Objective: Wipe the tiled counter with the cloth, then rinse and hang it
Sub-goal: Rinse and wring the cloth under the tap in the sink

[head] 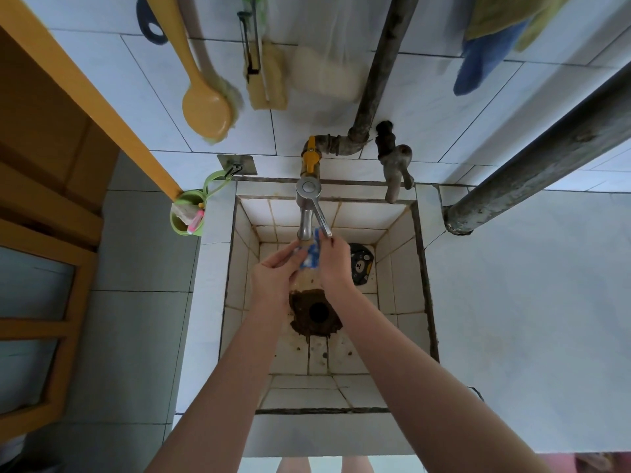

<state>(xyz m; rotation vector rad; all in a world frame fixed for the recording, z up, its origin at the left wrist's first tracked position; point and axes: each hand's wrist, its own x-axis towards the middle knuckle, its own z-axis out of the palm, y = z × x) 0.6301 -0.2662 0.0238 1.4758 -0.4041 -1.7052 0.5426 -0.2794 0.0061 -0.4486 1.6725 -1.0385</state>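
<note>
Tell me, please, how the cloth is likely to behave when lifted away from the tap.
Probably floppy: the cloth is bunched small between the left hand and right hand. Likely wet and heavier than it looks, since it sits right under the tap. It may drip, so wringing over the sink seems wise.

Shiny metal tap [306,213] — rough, stained tiled sink [399,264] — corroded metal pipe [382,73].

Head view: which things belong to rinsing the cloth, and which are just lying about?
In the job: cloth, held by left hand and right hand; steel tap; tiled sink.
Lying about: yellow brush, green cup, black drain cover, blue towel, old tap.
</note>
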